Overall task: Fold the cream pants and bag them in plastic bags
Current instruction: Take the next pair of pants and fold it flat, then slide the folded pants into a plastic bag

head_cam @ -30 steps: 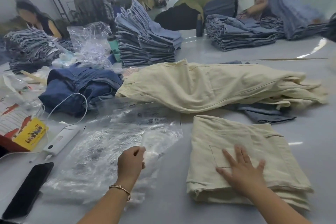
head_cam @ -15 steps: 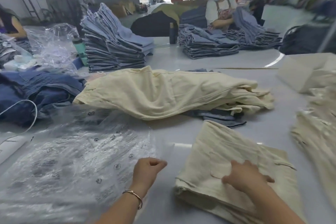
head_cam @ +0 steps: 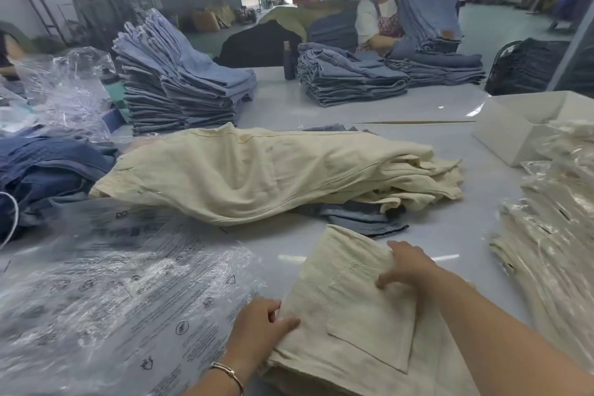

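1. Folded cream pants (head_cam: 363, 325) sit on the table (head_cam: 450, 235) right at the near edge, pocket up.
2. Left hand (head_cam: 260, 328) pinches their left edge, thumb on top; right hand (head_cam: 408, 264) has fingers curled into the far edge.
3. Plastic bags (head_cam: 112, 292) lie touching on the left.
4. Loose cream pile (head_cam: 273, 170) behind, bagged pants (head_cam: 553, 235) to the right, denim stacks (head_cam: 180, 80) further back.
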Demonstrator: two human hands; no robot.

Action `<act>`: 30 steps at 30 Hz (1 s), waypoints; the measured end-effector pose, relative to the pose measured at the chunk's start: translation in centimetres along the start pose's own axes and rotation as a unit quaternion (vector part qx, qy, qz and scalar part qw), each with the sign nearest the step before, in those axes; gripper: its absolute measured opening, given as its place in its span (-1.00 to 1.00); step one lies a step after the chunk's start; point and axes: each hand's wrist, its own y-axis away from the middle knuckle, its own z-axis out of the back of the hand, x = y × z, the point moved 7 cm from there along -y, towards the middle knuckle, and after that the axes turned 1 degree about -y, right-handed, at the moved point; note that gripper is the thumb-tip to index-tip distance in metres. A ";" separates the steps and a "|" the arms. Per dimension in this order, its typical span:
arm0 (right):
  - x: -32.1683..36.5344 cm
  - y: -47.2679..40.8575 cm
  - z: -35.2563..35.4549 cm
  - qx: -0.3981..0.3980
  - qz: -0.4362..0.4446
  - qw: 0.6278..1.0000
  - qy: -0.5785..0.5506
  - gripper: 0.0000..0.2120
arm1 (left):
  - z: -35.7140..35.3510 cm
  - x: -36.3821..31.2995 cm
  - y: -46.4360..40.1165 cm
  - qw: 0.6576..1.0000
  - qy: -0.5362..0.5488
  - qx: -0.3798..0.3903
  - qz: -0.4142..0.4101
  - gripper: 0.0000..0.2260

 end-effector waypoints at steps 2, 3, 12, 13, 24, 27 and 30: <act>0.4 -0.8 0.1 0.018 -0.001 1.000 0.004 -0.19 | 0.0 -0.1 -0.2 1.000 -0.004 0.004 0.015 -0.71; 0.8 -0.8 0.2 0.019 0.005 1.000 0.015 -0.34 | 0.0 0.0 -0.3 1.000 -0.008 0.000 0.024 -0.68; 4.8 10.3 -2.8 -0.179 0.159 0.954 0.180 -0.51 | -0.2 0.2 -0.4 0.999 0.010 -0.007 0.032 -0.60; 4.5 11.6 -4.3 -0.143 0.159 0.964 0.158 -0.22 | -0.2 0.3 -0.5 0.999 0.017 -0.006 0.031 -0.58; 7.0 15.2 -11.3 -0.038 0.134 0.929 0.343 0.17 | 1.5 2.0 0.6 0.993 0.112 0.015 0.024 -0.84; 7.7 15.1 -11.5 -0.059 0.109 0.930 0.346 0.07 | 2.9 2.4 1.6 0.996 0.082 0.042 -0.017 -0.94; 7.8 15.0 -11.4 -0.072 0.084 0.936 0.334 -0.05 | 3.0 2.4 3.3 0.991 0.034 0.125 -0.045 -0.75</act>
